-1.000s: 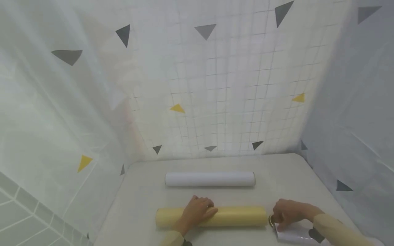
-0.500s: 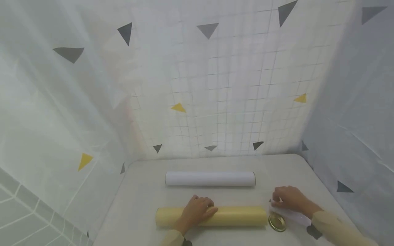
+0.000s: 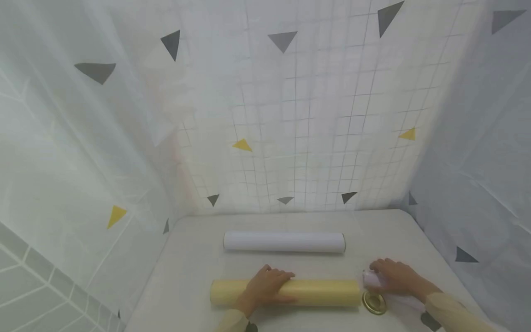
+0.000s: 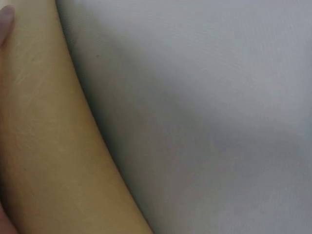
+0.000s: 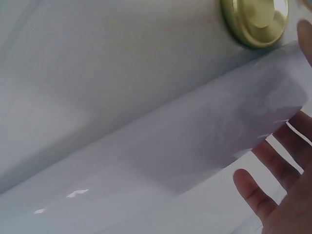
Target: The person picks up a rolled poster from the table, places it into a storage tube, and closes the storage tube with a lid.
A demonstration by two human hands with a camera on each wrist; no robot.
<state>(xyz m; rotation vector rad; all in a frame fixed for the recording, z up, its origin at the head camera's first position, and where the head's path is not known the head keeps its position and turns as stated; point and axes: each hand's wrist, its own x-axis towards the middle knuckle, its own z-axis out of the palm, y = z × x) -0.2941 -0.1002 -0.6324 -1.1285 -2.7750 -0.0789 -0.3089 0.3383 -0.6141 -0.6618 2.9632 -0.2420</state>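
My left hand (image 3: 265, 288) rests across a yellow tube (image 3: 323, 292) on the white table, its fingers fairly straight over the top. Part of that tube (image 4: 53, 126) fills the left of the left wrist view, with a fingertip at its edge. To the right, my right hand (image 3: 400, 276) touches a glossy white roll (image 5: 161, 141), thumb on one side and loosely spread fingers on the other. Beside the roll's near end lies a round gold lid (image 3: 374, 302), close to the yellow tube's right end. My right forearm hides much of the roll in the head view.
A white tube (image 3: 284, 242) lies behind the yellow one, roughly parallel to it. Pale sheeting (image 3: 319, 152) with grey and yellow triangles encloses the table (image 3: 186, 258) at the back and sides.
The right hand has moved off the gold lid, leaving it on the table, and shifted the white roll away behind it. Its fingers have since spread. The left fingers have straightened on the yellow tube.
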